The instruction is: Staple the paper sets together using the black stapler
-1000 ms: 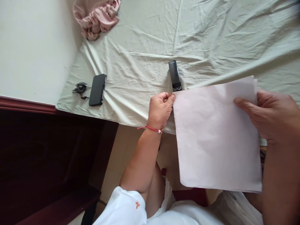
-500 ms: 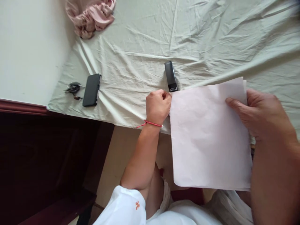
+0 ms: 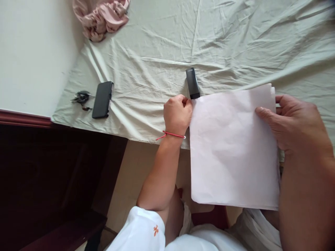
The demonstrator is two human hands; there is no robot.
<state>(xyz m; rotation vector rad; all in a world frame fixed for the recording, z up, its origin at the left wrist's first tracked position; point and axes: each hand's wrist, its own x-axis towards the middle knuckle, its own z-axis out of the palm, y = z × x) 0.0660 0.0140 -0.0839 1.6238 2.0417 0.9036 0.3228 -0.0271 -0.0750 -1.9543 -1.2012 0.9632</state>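
A stack of white paper sheets (image 3: 232, 150) hangs over the front edge of the bed, its far edge resting near the sheet. My left hand (image 3: 178, 113), a red cord bracelet on its wrist, pinches the paper's upper left corner with curled fingers. On the opposite side my right hand (image 3: 295, 122) grips the upper right edge, thumb on top and fingers behind the paper. Just beyond the left corner lies a black stapler (image 3: 193, 83), its near end meeting the paper's edge. Whether the paper sits inside the stapler's mouth I cannot tell.
A black phone (image 3: 102, 99) lies to the left on the pale green bed sheet (image 3: 146, 76). Beside it is a bunch of keys (image 3: 82, 98). Crumpled pink cloth (image 3: 104, 19) sits at the back left, against the white wall (image 3: 34, 52). Dark wooden furniture (image 3: 47, 181) stands at lower left.
Both hands have moved the paper slightly away from me, toward the stapler. The stapler's near end, which showed a metal part before, now looks plain black and is tilted differently.
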